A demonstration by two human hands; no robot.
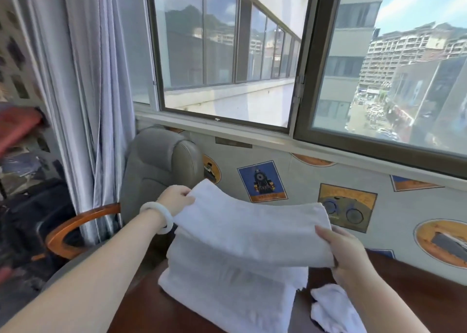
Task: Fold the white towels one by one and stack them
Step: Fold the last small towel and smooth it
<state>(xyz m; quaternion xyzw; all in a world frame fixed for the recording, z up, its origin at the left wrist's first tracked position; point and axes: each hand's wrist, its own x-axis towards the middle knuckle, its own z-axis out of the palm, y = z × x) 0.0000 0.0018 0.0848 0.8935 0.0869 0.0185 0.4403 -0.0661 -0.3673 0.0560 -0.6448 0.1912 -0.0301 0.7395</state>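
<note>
Wood table [434,294] below window [227,55]; left hand [177,198], right hand [346,252] grip folded towel [252,231] over stack [227,292].

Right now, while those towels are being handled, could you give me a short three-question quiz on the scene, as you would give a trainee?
1. True or false: the folded towel is held by the left hand alone.
2. Pick one. Relative to the stack, the crumpled towel lies: A on top of it; B beside it on the table; C under it.
3. Fill the gap: the left wrist wears a white ____.

Key:
1. False. The right hand grips the towel's other end.
2. B.
3. bracelet.
</note>
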